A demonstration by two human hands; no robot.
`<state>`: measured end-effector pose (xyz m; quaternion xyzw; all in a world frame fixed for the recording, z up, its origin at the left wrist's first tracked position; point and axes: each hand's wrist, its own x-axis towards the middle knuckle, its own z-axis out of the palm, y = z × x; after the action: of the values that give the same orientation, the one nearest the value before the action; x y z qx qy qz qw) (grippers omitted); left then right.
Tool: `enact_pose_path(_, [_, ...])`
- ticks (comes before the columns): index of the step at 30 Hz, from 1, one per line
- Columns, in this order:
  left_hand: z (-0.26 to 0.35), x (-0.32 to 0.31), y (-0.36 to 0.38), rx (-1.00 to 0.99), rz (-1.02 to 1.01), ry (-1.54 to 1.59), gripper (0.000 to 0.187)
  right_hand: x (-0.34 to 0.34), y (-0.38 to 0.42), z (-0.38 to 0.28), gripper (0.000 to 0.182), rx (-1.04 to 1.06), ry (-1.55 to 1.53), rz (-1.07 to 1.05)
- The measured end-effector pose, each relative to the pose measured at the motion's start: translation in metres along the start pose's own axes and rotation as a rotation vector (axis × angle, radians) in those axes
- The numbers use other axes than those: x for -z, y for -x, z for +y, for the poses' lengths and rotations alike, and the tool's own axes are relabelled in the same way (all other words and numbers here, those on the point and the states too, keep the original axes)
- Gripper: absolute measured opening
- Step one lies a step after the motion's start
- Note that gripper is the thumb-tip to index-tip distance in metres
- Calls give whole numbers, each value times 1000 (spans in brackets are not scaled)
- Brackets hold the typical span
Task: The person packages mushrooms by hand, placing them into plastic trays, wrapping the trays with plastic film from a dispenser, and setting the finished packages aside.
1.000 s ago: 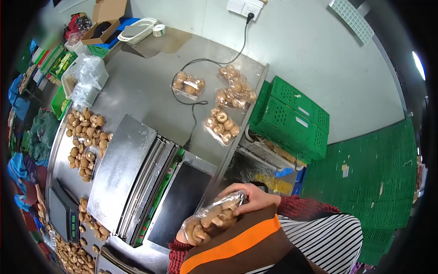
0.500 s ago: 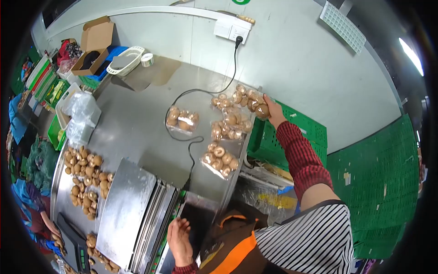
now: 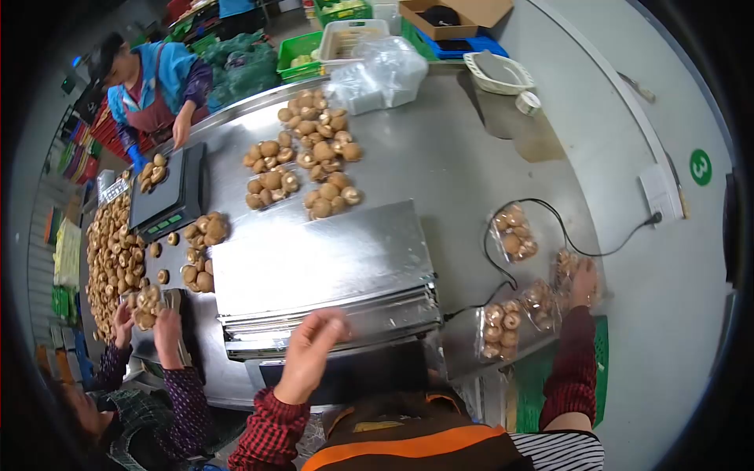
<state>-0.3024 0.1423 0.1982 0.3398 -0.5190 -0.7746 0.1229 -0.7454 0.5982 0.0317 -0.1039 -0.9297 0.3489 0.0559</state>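
My right hand (image 3: 583,284) is closed on a clear-wrapped pack of mushrooms (image 3: 567,265) at the table's right edge, its fingers partly hidden. Beside it lie more wrapped packs, one pack (image 3: 539,304) nearer me and another pack (image 3: 499,330) to its left. A further pack (image 3: 514,233) rests inside the loop of a black cable. My left hand (image 3: 308,355) hovers at the front of the metal wrapping machine (image 3: 326,259), fingers loosely bent, slightly blurred, with nothing visible in them.
Unwrapped mushroom portions (image 3: 320,133) sit beyond the machine, near plastic bags (image 3: 381,74). One co-worker (image 3: 153,86) stands at a black scale (image 3: 166,192). Another person's hands (image 3: 166,337) hold mushrooms by a mushroom heap (image 3: 114,259). A black cable (image 3: 565,224) runs to a wall socket.
The view has swung left, bringing the co-workers and scale into sight. My left hand has come forward to the machine's front. My right hand stays at the wrapped mushroom packs.
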Motion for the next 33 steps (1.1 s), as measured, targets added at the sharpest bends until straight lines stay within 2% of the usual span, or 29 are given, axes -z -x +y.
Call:
enact_pose_path(1, [12, 12, -12, -38, 60, -11, 19, -17, 11, -42, 35, 38, -226, -140])
enact_pose_path(3, [36, 18, -32, -201, 184, -35, 17, -61, 43, -136, 30, 286, -400, -337])
enact_pose_path(6, [60, 22, -39, -388, 197, -34, 17, -123, 107, -281, 28, 323, -498, -708])
enact_pose_path(9, [48, 39, -27, -439, 159, -156, 16, -185, 184, -374, 27, 431, -565, -980])
enact_pose_path(11, [42, 62, -16, -424, 202, -192, 12, -204, 246, -414, 34, 505, -503, -1225])
enact_pose_path(13, [39, 92, -5, -329, 502, 75, 13, -214, 296, -433, 36, 442, -315, -1532])
enact_pose_path(15, [51, 136, 4, -499, 799, -290, 18, -216, 334, -435, 40, 439, -162, -1785])
enact_pose_path(16, [58, 151, 7, -525, 850, -321, 20, -217, 351, -431, 40, 444, -152, -1780])
enact_pose_path(17, [66, 168, 7, -551, 901, -356, 23, -219, 369, -424, 46, 358, -182, -1816])
enact_pose_path(18, [66, 193, 2, -534, 886, -390, 27, -222, 385, -418, 52, 270, -213, -1849])
enact_pose_path(19, [62, 219, -8, -518, 870, -427, 31, -224, 401, -415, 52, 271, -208, -1844])
enact_pose_path(22, [53, 275, -44, -147, 838, -720, 56, -228, 445, -412, 57, 192, -282, -1850])
enact_pose_path(23, [33, 305, -62, -87, 836, -766, 61, -230, 455, -413, 60, 148, -302, -1848])
enact_pose_path(24, [15, 327, -74, -89, 779, -629, 63, -232, 462, -415, 62, 102, -324, -1843])
enact_pose_path(25, [18, 322, -80, -89, 716, -493, 65, -233, 464, -416, 62, 100, -336, -1823])
enact_pose_path(26, [19, 318, -83, -95, 693, -496, 65, -235, 465, -416, 64, 105, -357, -1809])
enact_pose_path(29, [24, 285, -88, -57, 651, -586, 67, -228, 446, -411, 63, 94, -375, -1716])
enact_pose_path(31, [23, 250, -98, -99, 626, -680, 67, -218, 410, -407, 65, 111, -308, -1653])
enact_pose_path(33, [17, 214, -108, -100, 481, -665, 67, -201, 376, -401, 64, 120, -255, -1550])
